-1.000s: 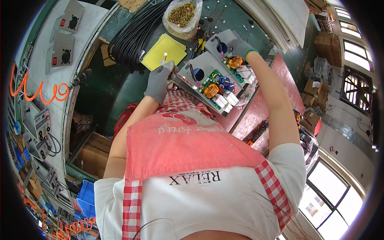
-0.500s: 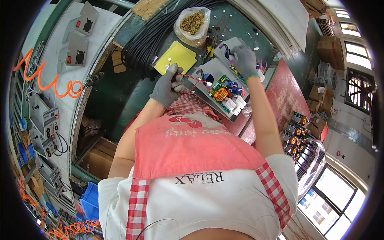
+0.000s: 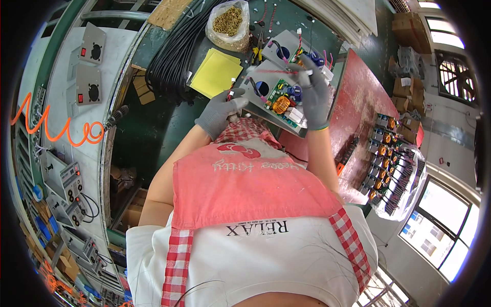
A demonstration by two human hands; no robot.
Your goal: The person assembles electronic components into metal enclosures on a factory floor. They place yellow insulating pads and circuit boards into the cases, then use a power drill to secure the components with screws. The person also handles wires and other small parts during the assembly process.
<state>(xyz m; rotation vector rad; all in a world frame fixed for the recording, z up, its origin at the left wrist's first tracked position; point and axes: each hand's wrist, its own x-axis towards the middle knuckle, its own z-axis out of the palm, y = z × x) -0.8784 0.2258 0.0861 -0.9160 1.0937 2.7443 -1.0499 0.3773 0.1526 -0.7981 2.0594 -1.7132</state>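
Observation:
My left hand (image 3: 222, 111), in a grey glove, is closed on a thin red-and-black wire lead (image 3: 230, 94) with small white connectors. It sits at the near-left corner of a grey metal panel (image 3: 268, 77). On that panel lies a green circuit board (image 3: 279, 96) with a copper coil (image 3: 281, 104) and blue parts. My right hand (image 3: 314, 94), also gloved and slightly blurred, is over the board's right side. Its fingers pinch a red wire lead (image 3: 279, 71) at a white connector (image 3: 307, 72); the wire stretches leftward. A second panel (image 3: 280, 41) with a board lies behind, partly covered by the right hand.
Yellow sheets (image 3: 217, 74), a black cable bundle (image 3: 171, 69), a bag of brass-coloured small parts (image 3: 228, 25) and pliers (image 3: 258, 47) lie around the panels. Finished-looking metal units (image 3: 89, 84) stand on the left bench. Several coil boards (image 3: 381, 153) sit at right.
My right hand has come back from the far panel toward the near board and now holds a red wire lead. My left hand stays closed near the panel's corner. The whole view has shifted.

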